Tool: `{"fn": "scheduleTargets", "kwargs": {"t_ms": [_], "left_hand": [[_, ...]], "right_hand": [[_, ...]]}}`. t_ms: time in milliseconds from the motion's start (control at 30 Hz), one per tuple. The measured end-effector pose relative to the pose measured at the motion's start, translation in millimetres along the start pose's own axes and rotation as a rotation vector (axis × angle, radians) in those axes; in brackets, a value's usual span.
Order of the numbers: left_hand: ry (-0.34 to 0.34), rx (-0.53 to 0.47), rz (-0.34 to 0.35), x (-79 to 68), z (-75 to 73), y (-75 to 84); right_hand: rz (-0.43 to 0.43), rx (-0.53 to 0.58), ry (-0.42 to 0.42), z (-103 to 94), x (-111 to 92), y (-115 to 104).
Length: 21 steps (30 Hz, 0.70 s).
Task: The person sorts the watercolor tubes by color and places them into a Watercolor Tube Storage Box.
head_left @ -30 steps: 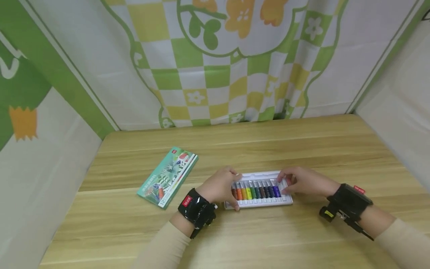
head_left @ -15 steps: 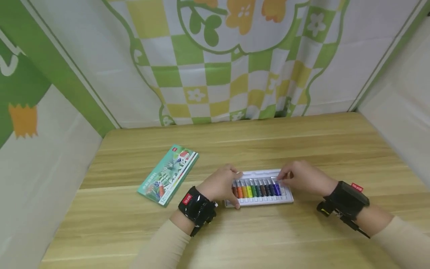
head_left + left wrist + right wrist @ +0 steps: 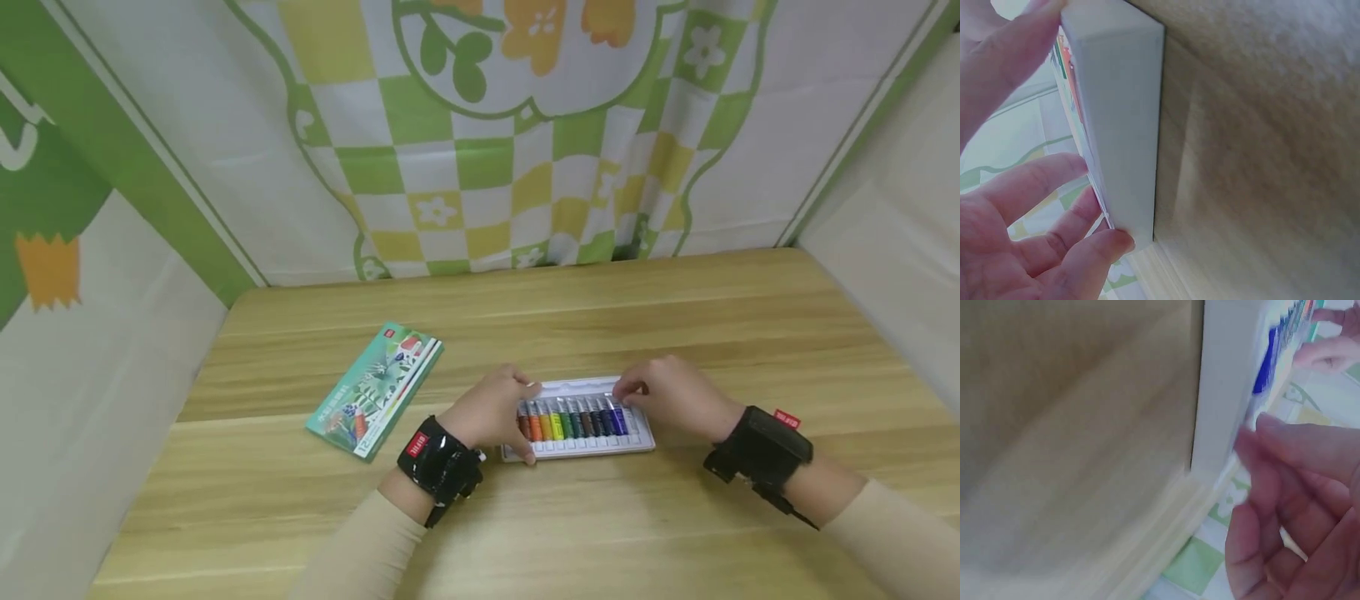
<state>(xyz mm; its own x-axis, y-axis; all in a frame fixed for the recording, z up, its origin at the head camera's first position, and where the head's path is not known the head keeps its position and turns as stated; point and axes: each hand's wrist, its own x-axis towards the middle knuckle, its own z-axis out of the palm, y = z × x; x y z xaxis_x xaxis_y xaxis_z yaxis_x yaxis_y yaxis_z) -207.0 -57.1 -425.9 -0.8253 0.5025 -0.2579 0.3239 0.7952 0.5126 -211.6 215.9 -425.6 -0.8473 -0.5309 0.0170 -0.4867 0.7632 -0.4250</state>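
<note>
A white tray [image 3: 592,455] of small paint tubes [image 3: 576,421] lies on the table, its tubes side by side from red and orange at left to purple at right. My left hand [image 3: 491,411] grips the tray's left end, thumb at the near edge and fingers at the far edge. In the left wrist view, those fingers [image 3: 1097,250] touch the tray's white side wall [image 3: 1122,125]. My right hand [image 3: 671,398] is at the right end, thumb and forefinger together by the purple tube [image 3: 618,422]. They seem to pinch a tube's end there, mostly hidden by the fingers.
Left of the tray lies a flat green box [image 3: 375,392] with a plant picture, turned at a slant. The wooden table [image 3: 525,333] ends at a patterned curtain [image 3: 487,183]. White cloth hangs on both sides.
My right hand has shifted slightly left and up over the tray's right end, its thumb and fingers drawing closer together. The left hand keeps its grip on the tray.
</note>
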Motion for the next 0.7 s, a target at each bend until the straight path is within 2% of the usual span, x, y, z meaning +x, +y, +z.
{"fn": "scheduleTargets", "kwargs": {"t_ms": [100, 200, 467, 700], "left_hand": [[0.001, 0.005, 0.005, 0.8, 0.7, -0.1], [0.004, 0.0, 0.008, 1.3, 1.3, -0.2], [0.004, 0.016, 0.007, 2.2, 1.2, 0.9], [0.007, 0.013, 0.012, 0.5, -0.6, -0.8]], "right_hand": [[-0.007, -0.038, -0.003, 3.0, -2.4, 0.4], [-0.028, -0.053, -0.043, 4.2, -2.3, 4.4], [-0.001, 0.012, -0.178, -5.4, 5.5, 3.5], [-0.02, -0.041, -0.127, -10.2, 5.0, -2.1]]}}
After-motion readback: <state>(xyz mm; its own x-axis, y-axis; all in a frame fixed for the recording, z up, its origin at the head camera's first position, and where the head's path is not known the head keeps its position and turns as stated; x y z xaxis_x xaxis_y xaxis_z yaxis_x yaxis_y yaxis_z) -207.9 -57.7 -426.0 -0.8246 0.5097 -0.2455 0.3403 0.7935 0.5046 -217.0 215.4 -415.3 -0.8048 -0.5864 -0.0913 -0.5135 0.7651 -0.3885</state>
